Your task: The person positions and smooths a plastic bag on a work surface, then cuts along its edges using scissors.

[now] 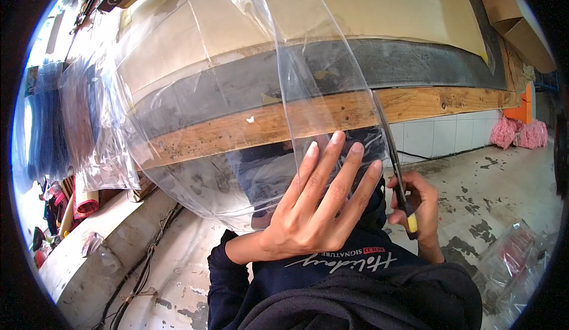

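Note:
Clear plastic sheeting (237,111) drapes over the front edge of a wooden table (427,100) with a dark border strip on its top. My left hand (323,202) lies with its fingers spread against the hanging sheet, below the table edge. To the right, my right hand (418,205) is closed round the lower end of a long, thin dark tool (396,158) with a yellow mark. The tool stands nearly upright along the right edge of the plastic, its upper end near the table edge. Whether it has one blade or two is unclear.
Bundled blue and clear plastic (47,122) hangs at the left. Below it, cables (142,265) run beside a low ledge (77,259). Pink bags (518,133) lie on the floor at the right, and clear plastic wrapping (512,259) lies nearer. A cardboard box (521,34) is at upper right.

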`<act>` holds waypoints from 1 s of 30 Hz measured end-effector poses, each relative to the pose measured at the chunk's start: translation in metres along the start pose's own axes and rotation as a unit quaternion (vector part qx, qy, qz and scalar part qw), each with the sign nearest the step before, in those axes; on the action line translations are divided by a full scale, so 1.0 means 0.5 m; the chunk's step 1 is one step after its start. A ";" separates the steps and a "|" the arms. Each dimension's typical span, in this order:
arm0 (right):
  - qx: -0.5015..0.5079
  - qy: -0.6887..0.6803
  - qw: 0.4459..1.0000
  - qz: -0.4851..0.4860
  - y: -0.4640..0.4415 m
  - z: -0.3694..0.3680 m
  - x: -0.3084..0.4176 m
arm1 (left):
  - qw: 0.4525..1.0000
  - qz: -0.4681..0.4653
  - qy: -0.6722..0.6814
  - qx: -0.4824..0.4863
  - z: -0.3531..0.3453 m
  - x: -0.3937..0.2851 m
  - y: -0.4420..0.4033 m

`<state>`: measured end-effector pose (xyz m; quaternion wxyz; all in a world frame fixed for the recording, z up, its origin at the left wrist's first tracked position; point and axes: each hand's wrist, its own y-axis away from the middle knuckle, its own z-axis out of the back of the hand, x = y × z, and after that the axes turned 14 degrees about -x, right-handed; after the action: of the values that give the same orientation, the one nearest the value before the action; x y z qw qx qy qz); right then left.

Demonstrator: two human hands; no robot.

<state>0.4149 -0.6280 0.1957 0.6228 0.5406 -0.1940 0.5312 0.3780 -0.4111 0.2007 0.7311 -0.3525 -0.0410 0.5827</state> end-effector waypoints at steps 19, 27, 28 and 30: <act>0.007 -0.014 1.000 0.022 -0.008 -0.012 0.027 | 1.000 -0.003 -0.012 -0.002 0.005 -0.004 -0.002; -0.004 -0.020 0.999 0.048 -0.005 -0.020 0.011 | 1.000 -0.001 -0.006 -0.008 0.002 -0.004 0.000; -0.008 -0.022 0.999 0.045 -0.005 -0.022 0.014 | 1.000 0.002 -0.004 -0.003 0.004 -0.005 -0.001; -0.013 -0.024 0.999 0.042 -0.004 -0.023 0.016 | 1.000 0.004 -0.002 0.001 0.006 -0.005 -0.003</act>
<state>0.4157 -0.6143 0.1972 0.6022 0.5366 -0.2377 0.5412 0.3770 -0.4121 0.2046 0.7290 -0.3507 -0.0398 0.5865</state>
